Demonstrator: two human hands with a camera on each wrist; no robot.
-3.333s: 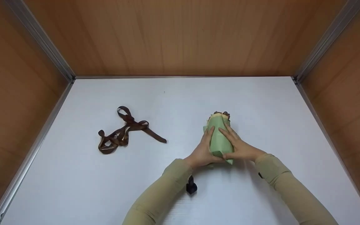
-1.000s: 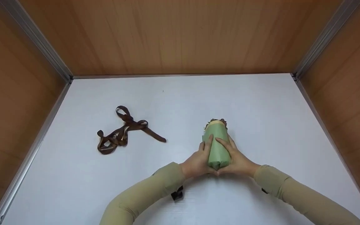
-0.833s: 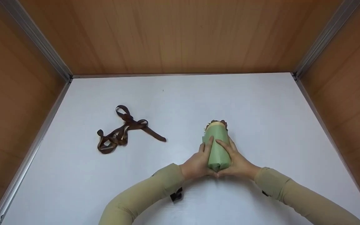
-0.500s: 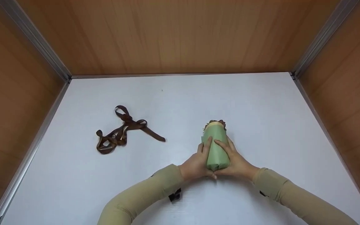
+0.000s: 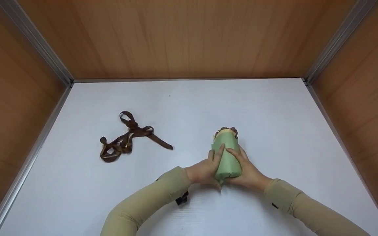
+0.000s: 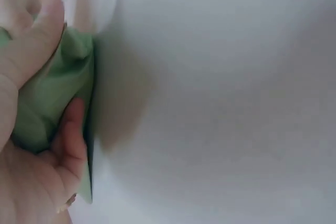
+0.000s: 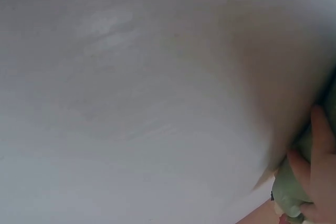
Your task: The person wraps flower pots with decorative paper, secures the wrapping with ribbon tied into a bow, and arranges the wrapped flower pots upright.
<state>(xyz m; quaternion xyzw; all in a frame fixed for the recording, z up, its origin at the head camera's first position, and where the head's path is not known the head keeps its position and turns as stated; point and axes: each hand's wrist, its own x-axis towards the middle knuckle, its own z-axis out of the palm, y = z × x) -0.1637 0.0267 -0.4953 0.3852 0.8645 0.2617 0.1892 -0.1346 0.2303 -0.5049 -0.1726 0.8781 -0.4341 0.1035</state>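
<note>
A bouquet wrapped in green paper (image 5: 229,157) lies right of the table's middle in the head view, with brown, bumpy tops showing past a pale yellow rim at its far end. Along its left side, my left hand (image 5: 205,170) grips the paper, thumb near the folded lower end. My right hand (image 5: 249,172) holds the right side, fingers over the top and thumb at the base. In the left wrist view, creased green paper (image 6: 39,100) sits between thumb and fingers. Only part of the wrap (image 7: 286,187) shows in the right wrist view. Its underside is hidden.
A loose, looped brown ribbon (image 5: 139,132) lies to the left on the white table (image 5: 77,190). Wood-grain panels (image 5: 189,39) with metal edging enclose the back and both sides. A black device (image 5: 182,198) shows beneath the left forearm.
Over the frames, both hands have drawn the bouquet slightly nearer, and its lower end has become more neatly folded. A small paper tip now sticks out at the base by the left thumb.
</note>
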